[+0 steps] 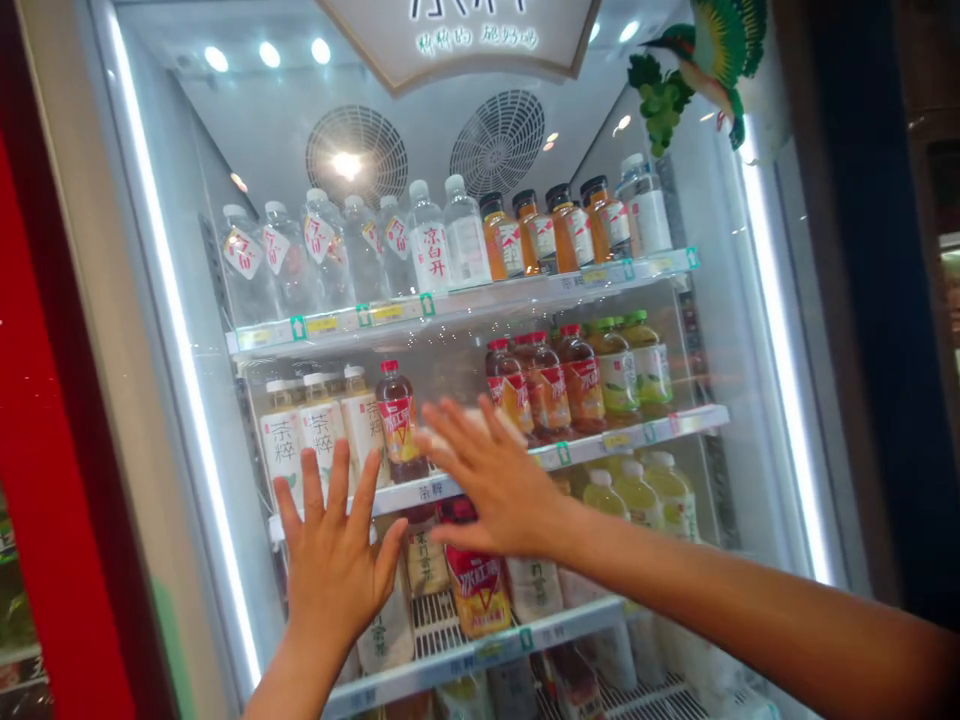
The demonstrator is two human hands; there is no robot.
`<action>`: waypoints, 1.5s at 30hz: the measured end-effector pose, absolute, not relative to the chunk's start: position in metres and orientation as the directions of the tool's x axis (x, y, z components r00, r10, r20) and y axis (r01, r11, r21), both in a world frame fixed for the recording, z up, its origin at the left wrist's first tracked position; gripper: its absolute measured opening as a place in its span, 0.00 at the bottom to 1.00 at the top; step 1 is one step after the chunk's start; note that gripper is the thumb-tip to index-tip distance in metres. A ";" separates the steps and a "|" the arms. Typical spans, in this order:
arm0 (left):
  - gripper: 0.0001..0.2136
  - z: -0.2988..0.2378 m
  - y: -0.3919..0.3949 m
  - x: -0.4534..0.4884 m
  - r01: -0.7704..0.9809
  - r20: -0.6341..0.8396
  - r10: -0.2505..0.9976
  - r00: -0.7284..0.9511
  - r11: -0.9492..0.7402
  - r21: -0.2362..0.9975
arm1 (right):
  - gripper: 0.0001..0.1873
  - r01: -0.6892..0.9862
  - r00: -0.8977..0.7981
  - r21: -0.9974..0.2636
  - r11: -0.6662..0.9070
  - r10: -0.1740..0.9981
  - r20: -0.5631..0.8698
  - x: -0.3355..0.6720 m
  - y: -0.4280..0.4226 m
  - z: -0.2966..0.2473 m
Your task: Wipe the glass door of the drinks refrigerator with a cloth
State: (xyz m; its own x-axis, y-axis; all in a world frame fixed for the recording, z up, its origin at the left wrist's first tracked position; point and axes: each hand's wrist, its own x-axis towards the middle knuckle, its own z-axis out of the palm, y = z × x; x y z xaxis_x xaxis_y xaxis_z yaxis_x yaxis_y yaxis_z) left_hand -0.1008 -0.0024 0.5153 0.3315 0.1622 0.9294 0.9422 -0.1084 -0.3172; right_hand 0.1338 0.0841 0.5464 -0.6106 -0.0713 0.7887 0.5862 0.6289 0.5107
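Both of my hands are raised before the glass door [442,385] of a lit drinks fridge. My left hand [337,560] has its fingers spread and holds nothing; it covers part of the lower shelves at the left. My right hand [499,485] is also empty, its fingers stretched out toward the upper left, slightly blurred. Whether either palm touches the glass I cannot tell. Just left of my right fingertips stands a red-capped tea bottle [397,420]. Below the right hand a larger red-labelled tea bottle [480,590] shows, its top partly hidden.
Clear water bottles [431,240] and black-capped amber bottles [574,225] line the top shelf. White-labelled bottles [281,435] and green-capped bottles [649,360] stand on the middle shelf. A bird decoration [712,60] is at the upper right; a red panel [52,400] borders the left.
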 end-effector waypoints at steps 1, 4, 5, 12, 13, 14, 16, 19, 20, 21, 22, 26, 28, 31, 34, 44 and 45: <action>0.38 0.510 -0.003 -0.097 0.948 0.935 0.165 0.314 -0.107 -0.300 | 0.53 0.494 -0.698 0.591 0.638 -0.114 0.707 0.135 0.082 0.528; 0.38 0.492 -0.003 -0.080 0.952 0.935 0.188 0.300 -0.115 -0.283 | 0.50 0.401 -0.780 0.655 0.641 -0.136 0.611 0.160 0.086 0.505; 0.38 0.488 -0.002 -0.072 0.950 0.931 0.198 0.306 -0.124 -0.286 | 0.50 0.480 -0.726 0.599 0.640 -0.093 0.681 0.174 0.091 0.509; 0.38 0.469 0.012 0.005 0.920 0.895 0.237 0.377 -0.205 -0.333 | 0.54 0.705 -0.461 0.338 0.623 0.042 0.886 0.244 0.110 0.449; 0.38 0.465 0.015 0.017 0.915 0.889 0.242 0.389 -0.213 -0.342 | 0.52 0.605 -0.596 0.445 0.660 0.004 0.803 0.251 0.109 0.428; 0.38 0.461 0.017 0.030 0.909 0.881 0.248 0.403 -0.220 -0.354 | 0.50 0.519 -0.685 0.511 0.685 -0.023 0.728 0.261 0.110 0.412; 0.37 0.452 0.022 0.056 0.900 0.865 0.267 0.424 -0.231 -0.370 | 0.49 0.514 -0.699 0.499 0.698 0.004 0.715 0.286 0.115 0.400; 0.37 0.438 0.032 0.097 0.898 0.855 0.296 0.427 -0.246 -0.364 | 0.50 0.760 -0.372 0.212 0.615 0.144 0.917 0.331 0.130 0.418; 0.37 0.435 0.035 0.111 0.899 0.854 0.300 0.425 -0.252 -0.359 | 0.51 0.804 -0.262 0.120 0.583 0.165 0.951 0.344 0.135 0.421; 0.36 0.432 0.038 0.126 0.899 0.854 0.303 0.423 -0.256 -0.355 | 0.51 0.821 -0.204 0.076 0.565 0.167 0.964 0.355 0.138 0.420; 0.36 0.429 0.042 0.140 0.899 0.854 0.304 0.422 -0.258 -0.353 | 0.51 0.819 -0.214 0.091 0.567 0.154 0.964 0.363 0.141 0.413; 0.35 0.422 0.054 0.187 0.895 0.859 0.288 0.424 -0.280 -0.348 | 0.50 0.701 -0.501 0.366 0.612 0.058 0.863 0.394 0.146 0.379; 0.35 0.419 0.061 0.201 0.900 0.863 0.288 0.415 -0.272 -0.342 | 0.49 0.747 -0.432 0.301 0.593 0.088 0.898 0.414 0.152 0.389; 0.35 0.412 0.071 0.212 0.916 0.870 0.303 0.390 -0.224 -0.332 | 0.47 0.829 -0.166 0.052 0.557 0.155 0.974 0.442 0.164 0.427; 0.35 0.403 0.080 0.215 0.922 0.870 0.309 0.385 -0.169 -0.348 | 0.47 0.818 -0.118 -0.001 0.575 0.170 0.978 0.450 0.164 0.418; 0.34 0.394 0.093 0.216 0.924 0.890 0.262 0.373 -0.188 -0.333 | 0.43 0.852 -0.139 0.029 0.522 0.173 0.975 0.418 0.148 0.400; 0.34 0.394 0.092 0.217 0.924 0.889 0.263 0.374 -0.187 -0.334 | 0.43 0.854 -0.111 0.000 0.520 0.182 0.977 0.416 0.150 0.412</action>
State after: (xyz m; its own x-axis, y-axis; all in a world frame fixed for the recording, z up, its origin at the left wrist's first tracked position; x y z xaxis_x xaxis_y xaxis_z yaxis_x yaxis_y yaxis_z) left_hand 0.2165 0.0919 0.3944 0.3742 0.2631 0.8892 0.9240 -0.1868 -0.3336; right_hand 0.4162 0.1502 0.4124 -0.1109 0.1818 0.9771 0.8541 0.5201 0.0001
